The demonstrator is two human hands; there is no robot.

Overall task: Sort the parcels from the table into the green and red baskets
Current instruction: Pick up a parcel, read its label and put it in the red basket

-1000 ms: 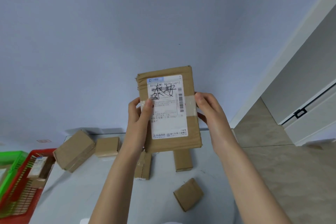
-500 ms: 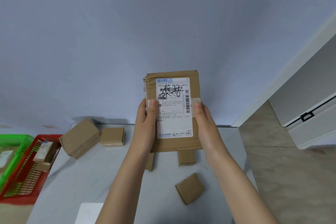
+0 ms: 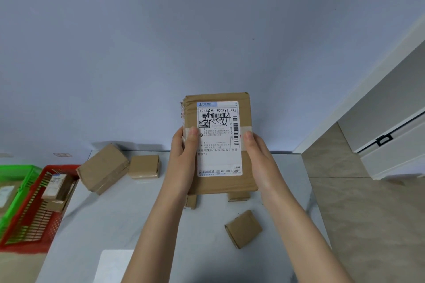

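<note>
A flat brown parcel (image 3: pixel 219 145) with a white shipping label facing me is held upright above the table. My left hand (image 3: pixel 184 158) grips its left edge, thumb on the label's side. My right hand (image 3: pixel 258 158) grips its right edge, thumb on the tape band. On the grey table (image 3: pixel 119 213) lie a large brown parcel (image 3: pixel 103 167), a small one (image 3: pixel 144 166) beside it, and another small one (image 3: pixel 243 228) at front right. Two more parcels peek out under the held one, partly hidden. A red basket (image 3: pixel 32 213) holding parcels stands left of the table, a green basket (image 3: pixel 13 181) beyond it.
A white sheet (image 3: pixel 115 264) lies at the table's near edge. The blue-grey wall rises behind the table. Tiled floor (image 3: pixel 368 225) and a white cabinet (image 3: pixel 391 140) are to the right.
The held parcel has straightened from a slight tilt to upright, and my thumbs have settled onto its front. The view has shifted so more of the table and baskets shows.
</note>
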